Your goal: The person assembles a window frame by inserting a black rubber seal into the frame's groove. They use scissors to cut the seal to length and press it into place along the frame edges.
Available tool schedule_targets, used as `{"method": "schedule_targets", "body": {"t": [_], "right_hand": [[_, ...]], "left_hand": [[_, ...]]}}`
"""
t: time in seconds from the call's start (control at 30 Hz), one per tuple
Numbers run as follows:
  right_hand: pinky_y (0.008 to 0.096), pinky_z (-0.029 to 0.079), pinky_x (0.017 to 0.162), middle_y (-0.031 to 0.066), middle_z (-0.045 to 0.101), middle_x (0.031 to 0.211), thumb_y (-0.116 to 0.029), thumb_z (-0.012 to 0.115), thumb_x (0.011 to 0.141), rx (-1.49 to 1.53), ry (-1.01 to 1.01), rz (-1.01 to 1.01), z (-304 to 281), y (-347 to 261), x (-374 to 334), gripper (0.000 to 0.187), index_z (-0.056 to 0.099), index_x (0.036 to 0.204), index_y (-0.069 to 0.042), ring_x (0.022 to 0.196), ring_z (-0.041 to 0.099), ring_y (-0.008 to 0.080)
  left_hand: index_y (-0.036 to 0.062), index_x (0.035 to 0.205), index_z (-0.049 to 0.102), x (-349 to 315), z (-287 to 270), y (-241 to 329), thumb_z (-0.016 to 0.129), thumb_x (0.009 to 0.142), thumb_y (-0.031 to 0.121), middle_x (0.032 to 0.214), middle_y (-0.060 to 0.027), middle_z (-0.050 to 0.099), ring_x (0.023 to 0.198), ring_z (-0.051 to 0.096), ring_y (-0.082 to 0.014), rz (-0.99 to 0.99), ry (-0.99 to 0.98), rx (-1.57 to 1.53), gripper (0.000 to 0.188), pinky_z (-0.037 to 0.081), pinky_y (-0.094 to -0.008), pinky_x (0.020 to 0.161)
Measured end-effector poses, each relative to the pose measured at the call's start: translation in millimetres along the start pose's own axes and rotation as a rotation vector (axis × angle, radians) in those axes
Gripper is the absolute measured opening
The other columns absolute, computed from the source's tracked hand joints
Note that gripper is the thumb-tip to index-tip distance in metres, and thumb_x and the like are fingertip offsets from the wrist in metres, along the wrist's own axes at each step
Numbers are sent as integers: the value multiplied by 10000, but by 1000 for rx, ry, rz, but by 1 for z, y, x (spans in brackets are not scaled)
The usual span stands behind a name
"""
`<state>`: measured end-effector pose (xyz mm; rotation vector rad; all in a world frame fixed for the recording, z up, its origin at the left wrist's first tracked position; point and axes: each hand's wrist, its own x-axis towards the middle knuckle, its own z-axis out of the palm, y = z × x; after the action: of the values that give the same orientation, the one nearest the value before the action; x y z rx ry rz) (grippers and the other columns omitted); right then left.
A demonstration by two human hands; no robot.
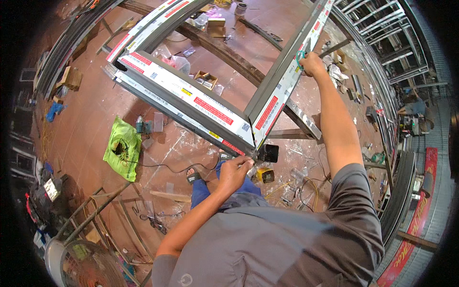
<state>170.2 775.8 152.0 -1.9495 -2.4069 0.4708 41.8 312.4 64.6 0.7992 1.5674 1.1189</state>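
Note:
A grey metal frame with white, red-printed protective film (191,95) lies across wooden beams before me, its mitred corner nearest my body. Just below that corner, my left hand (234,173) has its thumb and fingers pinched together. Whatever is between those fingertips is too small to make out. My right arm reaches out along the frame's right side bar (272,103). Against that bar, my right hand (313,64) is closed on a teal ring-shaped thing (300,57), whose exact kind I cannot tell.
Wooden beams (229,57) support the frame. Below its corner are a black square object (271,153) and a yellow container (265,175). A green sack (122,148) sits on the tiled floor, and a fan (91,263) stands lower left. Stacked metal profiles (401,191) line the right.

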Motion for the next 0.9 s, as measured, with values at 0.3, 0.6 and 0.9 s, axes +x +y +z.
{"method": "schedule_targets", "body": {"t": [0.3, 0.6, 0.9], "right_hand": [[267, 430, 550, 8, 564, 761, -206, 691, 970, 1346, 210, -79, 81, 22, -336, 492, 516, 1410, -72, 608, 542, 111], [235, 406, 517, 18, 584, 814, -531, 585, 1027, 1362, -238, 375, 173, -5, -547, 560, 525, 1350, -78, 575, 498, 75], [253, 410, 479, 42, 610, 836, -628, 586, 983, 1092, -481, 325, 158, -10, -529, 660, 610, 1192, -3, 543, 528, 85]], "left_hand": [[3, 966, 781, 5, 1, -6, 705, 894, 244, 774, -187, 731, 681, 701, -265, 5, -7, -19, 262, 514, -386, 667], [-20, 864, 746, 4, 16, -12, 682, 927, 177, 764, -22, 708, 699, 593, -81, -32, 36, -158, 216, 481, -279, 671], [-35, 952, 763, -6, 12, 0, 695, 925, 146, 847, -50, 748, 781, 655, -105, -64, 61, -100, 195, 513, -276, 756]]}}
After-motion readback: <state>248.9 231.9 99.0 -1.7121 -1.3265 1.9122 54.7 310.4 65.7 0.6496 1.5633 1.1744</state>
